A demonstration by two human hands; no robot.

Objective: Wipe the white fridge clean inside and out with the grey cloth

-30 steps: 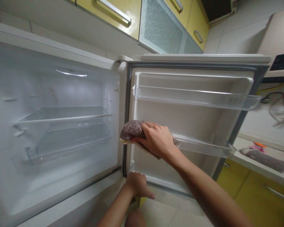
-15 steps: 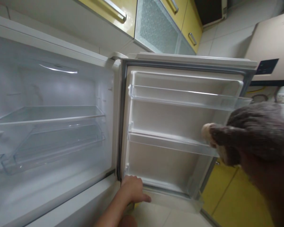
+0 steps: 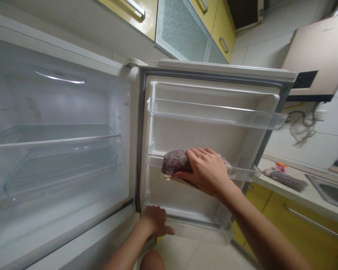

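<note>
My right hand (image 3: 207, 168) grips a folded grey-brown fuzzy cleaning cloth (image 3: 176, 162) with a pale edge. It holds the cloth at the middle clear shelf (image 3: 243, 172) on the inside of the open refrigerator door (image 3: 197, 137); whether they touch is hard to tell. My left hand (image 3: 154, 220) is low on the door near the hinge side, its fingers curled over the rim of the bottom clear door shelf (image 3: 198, 233) and its thumb pointing right. The fridge compartment (image 3: 64, 101) stands open at the left, with a glass shelf (image 3: 64, 129) and a clear drawer (image 3: 64, 180).
A counter (image 3: 267, 163) at the right bears another grey-brown cloth (image 3: 287, 180), a small pink and orange item (image 3: 281, 166) and a sink (image 3: 332, 191). Yellow cabinets (image 3: 307, 232) are below it. A water heater (image 3: 318, 56) hangs on the wall. My knee (image 3: 152, 260) shows at the bottom.
My right hand has swung the cloth from the far right, where it was blurred, leftward to the middle door shelf. My left hand keeps its place on the door; the view has shifted slightly.
</note>
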